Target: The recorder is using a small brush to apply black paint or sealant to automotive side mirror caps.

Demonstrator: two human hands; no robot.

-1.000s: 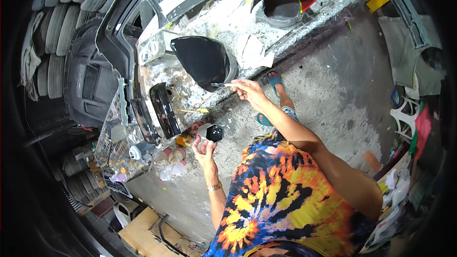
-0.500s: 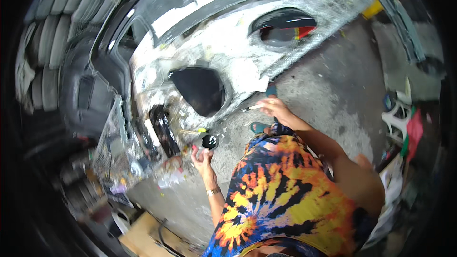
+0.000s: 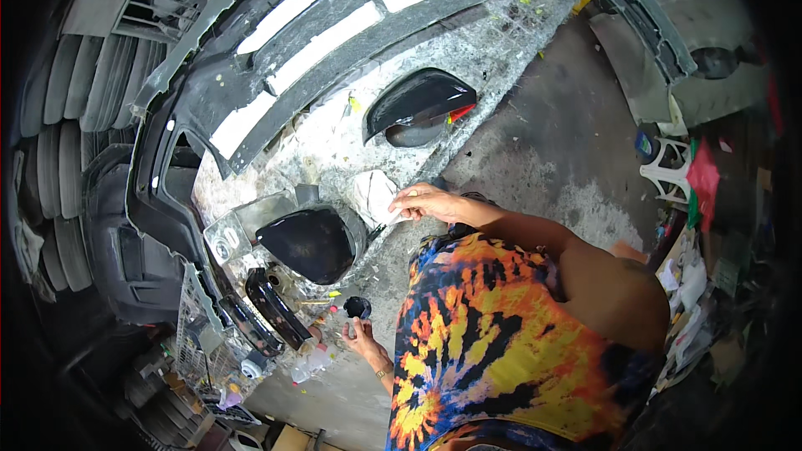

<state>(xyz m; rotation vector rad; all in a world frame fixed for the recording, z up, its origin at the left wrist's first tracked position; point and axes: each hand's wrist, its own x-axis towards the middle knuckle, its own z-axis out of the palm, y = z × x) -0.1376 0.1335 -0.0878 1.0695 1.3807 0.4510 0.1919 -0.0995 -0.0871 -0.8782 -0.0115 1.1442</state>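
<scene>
My right hand point(image 3: 423, 201) is closed in a pinch on a slim paintbrush point(image 3: 388, 219) with a pale handle and a dark tip. It hovers over the near edge of the spattered worktable, beside a crumpled white sheet point(image 3: 373, 194). Lower and to the left, my left hand point(image 3: 364, 341) holds a small round cup point(image 3: 357, 308) with a black inside, its fingers curled at the cup's near side. Left of the brush lies a glossy black rounded shell point(image 3: 311, 244), like a mirror cover. A second black shell point(image 3: 424, 103) with a red patch lies farther back.
A large dark bumper point(image 3: 330, 42) with white strips curves along the table's far side. A narrow black glossy part point(image 3: 277, 307) and a plastic bottle point(image 3: 311, 362) lie at left. Stacked tyres point(image 3: 71, 88) stand beyond; a white stool point(image 3: 666, 171) stands at right.
My right hand has moved left with the brush, from beside the table to over its near edge. My left hand still holds the cup. The view has shifted, and the tabletop shows sharper.
</scene>
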